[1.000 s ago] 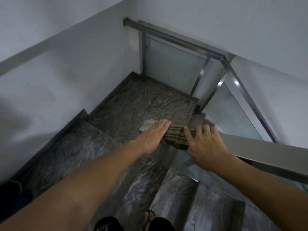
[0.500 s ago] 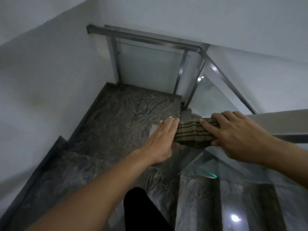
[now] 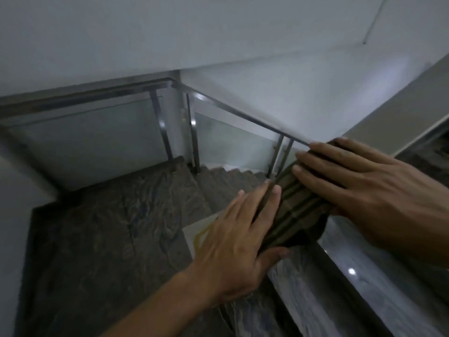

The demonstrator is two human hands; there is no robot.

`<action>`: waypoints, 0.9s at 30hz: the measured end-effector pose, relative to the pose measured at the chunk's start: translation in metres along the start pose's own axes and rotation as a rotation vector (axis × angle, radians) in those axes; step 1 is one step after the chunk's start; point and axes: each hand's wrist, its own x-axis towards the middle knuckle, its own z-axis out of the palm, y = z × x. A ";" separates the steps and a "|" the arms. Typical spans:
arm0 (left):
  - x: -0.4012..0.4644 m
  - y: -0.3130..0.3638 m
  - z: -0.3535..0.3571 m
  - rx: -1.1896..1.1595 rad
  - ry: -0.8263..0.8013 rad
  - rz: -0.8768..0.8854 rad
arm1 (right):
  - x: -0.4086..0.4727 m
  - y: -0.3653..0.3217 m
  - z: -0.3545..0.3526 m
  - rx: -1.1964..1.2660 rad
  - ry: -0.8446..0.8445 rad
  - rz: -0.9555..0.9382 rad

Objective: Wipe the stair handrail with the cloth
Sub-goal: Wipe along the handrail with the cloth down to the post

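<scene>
the cloth [image 3: 296,215] is olive-brown with darker stripes running along it, folded into a thick pad and draped over the end of the stair handrail [image 3: 388,117]. the handrail is a broad, flat pale bar sloping up to the right, its lower end hidden under the cloth.

No readable text, label, brand, number or sign shows anywhere in this dim, blurred view.

A dim stairwell is seen: pale grey walls [image 3: 243,40], dark veined stone landing [image 3: 109,227], frosted glass balustrade panels [image 3: 92,142], light glint on a step [image 3: 351,271].
</scene>
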 end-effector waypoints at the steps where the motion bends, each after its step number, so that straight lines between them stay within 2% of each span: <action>1: -0.004 -0.005 0.001 -0.039 -0.003 0.019 | 0.001 -0.011 -0.001 0.001 -0.017 0.040; 9: -0.016 -0.052 0.000 -0.543 -0.125 0.160 | 0.008 -0.093 -0.016 -0.003 -0.163 0.441; 14: -0.019 -0.079 0.001 -0.727 -0.168 0.263 | 0.027 -0.162 -0.012 0.020 -0.194 0.734; 17: -0.019 -0.089 -0.007 -0.887 -0.271 0.270 | 0.044 -0.202 -0.009 0.091 -0.108 0.933; 22: -0.022 -0.107 -0.014 -1.195 -0.461 0.179 | 0.076 -0.255 0.015 0.207 0.124 1.206; 25: -0.022 -0.117 -0.008 -1.206 -0.501 0.192 | 0.091 -0.274 0.032 0.215 0.289 1.309; 27: -0.024 -0.123 0.000 -1.164 -0.468 0.250 | 0.097 -0.280 0.044 0.195 0.394 1.339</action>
